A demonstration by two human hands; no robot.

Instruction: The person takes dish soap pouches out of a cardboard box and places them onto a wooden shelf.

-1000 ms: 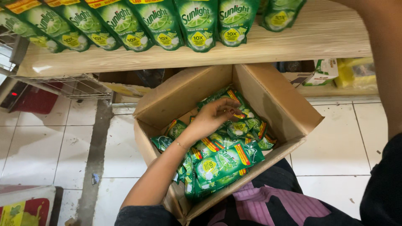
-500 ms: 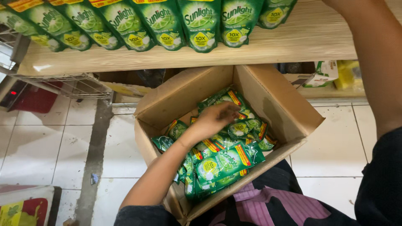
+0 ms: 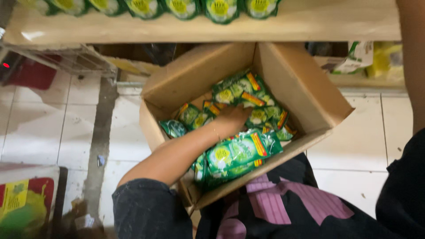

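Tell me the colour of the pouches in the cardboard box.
Green pouches with yellow round marks and red-orange strips, clearest in the head view.

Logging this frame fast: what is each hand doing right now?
Left hand: in the box, dug among the green sachets; grip cannot be told.
Right hand: out of view; only the raised arm shows.

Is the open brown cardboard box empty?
No: the open brown cardboard box holds many green sachets, and the left hand reaches in among them.
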